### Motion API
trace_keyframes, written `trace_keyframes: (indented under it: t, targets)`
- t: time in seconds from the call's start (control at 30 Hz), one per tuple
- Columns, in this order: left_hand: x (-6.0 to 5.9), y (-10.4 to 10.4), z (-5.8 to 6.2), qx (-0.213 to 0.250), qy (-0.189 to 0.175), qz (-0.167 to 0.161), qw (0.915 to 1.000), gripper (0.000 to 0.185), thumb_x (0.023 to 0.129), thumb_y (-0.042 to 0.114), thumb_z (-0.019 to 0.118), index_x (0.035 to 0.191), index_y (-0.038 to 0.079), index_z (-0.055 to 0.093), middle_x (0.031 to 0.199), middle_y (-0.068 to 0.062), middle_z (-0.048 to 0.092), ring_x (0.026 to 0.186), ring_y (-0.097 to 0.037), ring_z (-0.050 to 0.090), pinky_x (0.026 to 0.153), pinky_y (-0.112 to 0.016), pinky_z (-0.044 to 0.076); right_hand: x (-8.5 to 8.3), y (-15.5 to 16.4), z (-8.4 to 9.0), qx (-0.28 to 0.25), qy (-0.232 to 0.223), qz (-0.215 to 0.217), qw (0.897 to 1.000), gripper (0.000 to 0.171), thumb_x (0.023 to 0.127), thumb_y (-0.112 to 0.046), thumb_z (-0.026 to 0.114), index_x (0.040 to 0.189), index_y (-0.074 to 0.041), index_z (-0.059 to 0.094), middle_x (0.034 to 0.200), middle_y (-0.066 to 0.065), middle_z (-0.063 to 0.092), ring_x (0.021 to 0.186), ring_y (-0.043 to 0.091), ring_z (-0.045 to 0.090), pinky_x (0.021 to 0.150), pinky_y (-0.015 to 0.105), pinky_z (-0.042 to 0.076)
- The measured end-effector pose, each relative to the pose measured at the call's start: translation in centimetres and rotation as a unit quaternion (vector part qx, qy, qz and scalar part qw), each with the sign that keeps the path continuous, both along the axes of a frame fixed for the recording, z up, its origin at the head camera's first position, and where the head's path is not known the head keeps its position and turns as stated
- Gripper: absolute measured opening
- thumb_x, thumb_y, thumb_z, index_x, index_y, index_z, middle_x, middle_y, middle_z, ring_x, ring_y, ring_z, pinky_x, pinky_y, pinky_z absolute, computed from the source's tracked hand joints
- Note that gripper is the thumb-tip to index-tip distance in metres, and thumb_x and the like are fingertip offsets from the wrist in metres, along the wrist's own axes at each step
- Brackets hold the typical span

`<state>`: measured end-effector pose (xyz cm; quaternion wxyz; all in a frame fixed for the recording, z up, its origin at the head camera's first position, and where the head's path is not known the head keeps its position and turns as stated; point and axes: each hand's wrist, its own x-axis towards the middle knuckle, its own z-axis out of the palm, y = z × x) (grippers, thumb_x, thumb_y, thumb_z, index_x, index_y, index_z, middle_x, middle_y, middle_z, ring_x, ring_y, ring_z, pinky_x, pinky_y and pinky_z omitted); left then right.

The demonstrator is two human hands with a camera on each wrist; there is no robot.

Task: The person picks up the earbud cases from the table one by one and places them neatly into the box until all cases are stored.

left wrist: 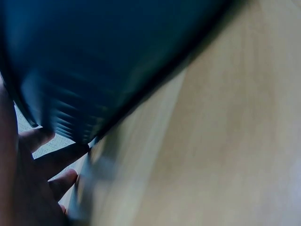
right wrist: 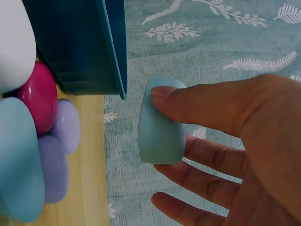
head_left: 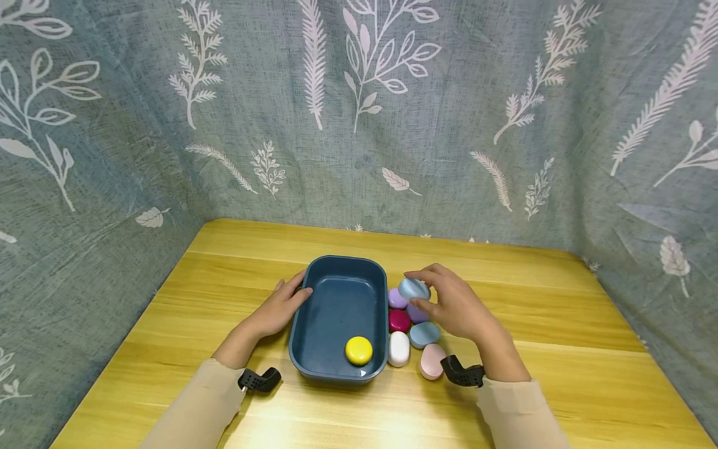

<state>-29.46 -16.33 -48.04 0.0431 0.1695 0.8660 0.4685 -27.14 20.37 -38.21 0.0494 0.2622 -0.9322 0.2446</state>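
From the head camera, the right hand (head_left: 457, 305) pinches a pale blue oval case (head_left: 414, 289) between thumb and fingertips, lifted just above the cluster of cases lying beside the dark blue tub (head_left: 314, 324): two lilac ones (head_left: 396, 299), a magenta one (head_left: 399, 320), a white one (head_left: 399, 348), another blue one (head_left: 424, 334) and a pink one (head_left: 432, 361). A yellow case (head_left: 359, 350) already lies inside the tub, near its front wall. The left hand (head_left: 278, 309) rests with straight fingers against the tub's left rim on the wooden table (head_left: 561, 349). The left wrist camera is blurred, showing only the tub's outer wall (left wrist: 94, 61) and loosely spread fingers (left wrist: 56, 160) beside it (whether they touch it here I cannot tell). In the right wrist view the thumb (right wrist: 197, 106) presses the pale blue case (right wrist: 160, 127) edge-on against the fingers behind it, close to the tub's corner (right wrist: 115, 52). That narrow pinch on a smooth, rounded shell looks likely to slip, and the case could clip the rim and drop back among the others.
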Motion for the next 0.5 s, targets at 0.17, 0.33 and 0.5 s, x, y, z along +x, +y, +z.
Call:
trace_keyframes:
  t: [0.17,0.33,0.5]
  targets:
    - [-0.3,-0.2,0.1,-0.002,-0.002,-0.002,1.0000,0.057,0.112,0.034,0.041,0.166,0.020,0.027,0.168,-0.009,0.036,0.158,-0.036,0.026,0.130,-0.060,-0.006,0.0,-0.8,0.0,0.003,0.004,0.008,1.000,0.049,0.091,-0.012,0.079,0.138,-0.012,0.066,0.121,0.006,0.067,0.105,0.024,0.063,0.088,0.042,0.054]
    - [-0.7,-0.4,0.1,-0.003,-0.003,-0.005,1.0000,0.057,0.112,0.034,0.041,0.166,0.021,0.027,0.168,-0.010,0.036,0.159,-0.039,0.021,0.130,-0.061,-0.005,-0.1,-1.5,0.0,0.004,0.012,0.013,1.000,0.049,0.091,-0.013,0.079,0.138,-0.012,0.066,0.121,0.004,0.067,0.106,0.023,0.063,0.089,0.042,0.055]
    - [-1.2,-0.5,0.1,-0.003,-0.006,-0.006,1.0000,0.057,0.112,0.033,0.041,0.165,0.021,0.028,0.168,-0.010,0.036,0.160,-0.040,0.016,0.130,-0.062,-0.005,-0.1,-2.2,0.0,0.009,0.011,0.017,1.000,0.048,0.092,-0.014,0.079,0.138,-0.012,0.066,0.121,0.003,0.067,0.105,0.021,0.063,0.087,0.040,0.054]
